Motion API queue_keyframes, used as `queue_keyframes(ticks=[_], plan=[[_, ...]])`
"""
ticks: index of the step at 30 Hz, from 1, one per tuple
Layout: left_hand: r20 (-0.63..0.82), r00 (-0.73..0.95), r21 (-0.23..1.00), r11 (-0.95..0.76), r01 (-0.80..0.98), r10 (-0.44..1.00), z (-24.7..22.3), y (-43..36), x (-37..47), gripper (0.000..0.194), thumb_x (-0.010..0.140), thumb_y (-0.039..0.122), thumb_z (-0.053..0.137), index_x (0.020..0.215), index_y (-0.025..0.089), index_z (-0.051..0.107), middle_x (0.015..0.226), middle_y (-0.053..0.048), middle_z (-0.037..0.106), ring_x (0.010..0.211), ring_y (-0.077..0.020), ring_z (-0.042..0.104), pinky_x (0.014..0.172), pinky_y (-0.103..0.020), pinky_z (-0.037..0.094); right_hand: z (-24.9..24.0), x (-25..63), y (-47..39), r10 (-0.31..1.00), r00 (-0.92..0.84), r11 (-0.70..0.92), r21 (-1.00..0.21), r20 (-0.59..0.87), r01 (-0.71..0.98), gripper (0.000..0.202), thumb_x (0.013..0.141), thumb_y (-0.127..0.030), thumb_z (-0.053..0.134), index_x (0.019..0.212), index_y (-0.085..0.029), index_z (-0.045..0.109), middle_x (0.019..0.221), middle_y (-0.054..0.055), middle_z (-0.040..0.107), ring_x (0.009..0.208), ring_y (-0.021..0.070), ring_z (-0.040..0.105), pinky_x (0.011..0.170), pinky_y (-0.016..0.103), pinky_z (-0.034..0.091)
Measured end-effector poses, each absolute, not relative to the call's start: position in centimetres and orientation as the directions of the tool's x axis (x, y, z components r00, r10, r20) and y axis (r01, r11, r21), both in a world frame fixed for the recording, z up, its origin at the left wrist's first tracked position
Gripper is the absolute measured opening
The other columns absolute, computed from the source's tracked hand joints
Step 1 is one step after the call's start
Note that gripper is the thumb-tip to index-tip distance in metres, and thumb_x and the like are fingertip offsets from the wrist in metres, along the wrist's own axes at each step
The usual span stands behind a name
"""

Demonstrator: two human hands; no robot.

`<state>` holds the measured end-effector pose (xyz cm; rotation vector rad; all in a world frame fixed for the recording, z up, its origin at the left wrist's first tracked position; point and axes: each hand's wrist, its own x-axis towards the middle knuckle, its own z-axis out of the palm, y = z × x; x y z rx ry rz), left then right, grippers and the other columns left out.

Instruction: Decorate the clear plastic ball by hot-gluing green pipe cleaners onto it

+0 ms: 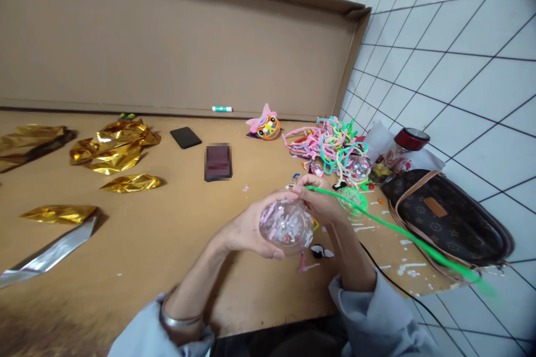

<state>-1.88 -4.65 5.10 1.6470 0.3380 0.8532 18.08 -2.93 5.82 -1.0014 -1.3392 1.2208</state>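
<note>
Ball: clear plastic ball (287, 227), pink and white bits inside, held above the near edge of the wooden table (138, 245).
Left hand: left hand (247, 228) cups the ball, fingers curled round its side.
Right hand: right hand (320, 201) pinches a green pipe cleaner (397, 228) at the ball's top (its far end blurred).

pixelated dark red object (218, 162), green pipe cleaner (402, 232) tip blurred, silver foil strip (46, 256) cut off left
</note>
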Motion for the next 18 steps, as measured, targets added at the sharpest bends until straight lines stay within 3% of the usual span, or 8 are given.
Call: queue_keyframes(ticks=[5,11,18], plan=[[0.335,0.688,0.942,-0.228,-0.245,0.643,4.75,-4.39,-1.99,0.093,0.052,0.033,0.091,0.134,0.022,0.049,0.144,-0.015,0.049,0.131,-0.0353,0.051,0.114,-0.051,0.037,6.07,18.40,-3.00,0.985,-0.148,0.070,-0.993,0.085,-0.099,0.035,0.064,-0.050,0.080,0.062,-0.019,0.064,0.052,-0.005,0.052,0.048,0.0074,0.041,0.046,0.022,0.030],[0.386,0.666,0.921,-0.305,-0.242,0.638,4.81,-4.35,-1.80,0.087,0.053,0.030,0.090,0.131,0.024,0.052,0.143,-0.012,0.048,0.132,-0.0337,0.050,0.114,-0.051,0.037,6.19,18.05,-3.06,0.995,0.003,0.104,-0.990,0.104,-0.098,0.029,0.065,-0.045,0.079,0.070,-0.021,0.064,0.049,-0.008,0.049,0.044,0.0064,0.038,0.043,0.021,0.028],[0.382,0.696,0.911,-0.375,-0.172,0.608,5.17,-4.58,-1.55,0.083,0.055,0.033,0.089,0.129,0.024,0.053,0.149,-0.015,0.044,0.135,-0.0346,0.048,0.113,-0.052,0.039,6.62,17.61,-3.14,0.997,0.059,0.052,-0.991,0.045,-0.122,0.028,0.060,-0.040,0.080,0.075,-0.021,0.066,0.057,-0.004,0.062,0.047,0.0084,0.050,0.042,0.020,0.032]])
